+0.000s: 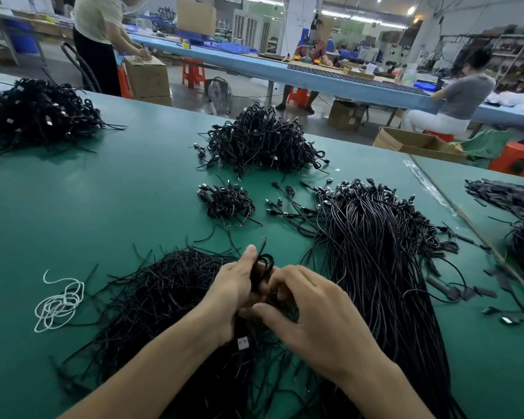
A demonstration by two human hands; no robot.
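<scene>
My left hand (235,290) grips a coiled black cable (262,269) just above the green table (88,207), thumb pressed along the loops. My right hand (312,313) is right beside it, its curled fingers pinching the same coil from the right. A silver USB plug (243,343) hangs below my left wrist. Under both hands lies a loose heap of straight black cables (170,285). A long bundle of black cables (375,252) with plugs at its far end stretches along my right side.
A small pile of coiled cables (227,202) and a larger one (260,140) lie ahead; another big heap (37,113) sits far left. White string (59,303) lies left. More cables (508,198) rest on the right table. People work at benches beyond.
</scene>
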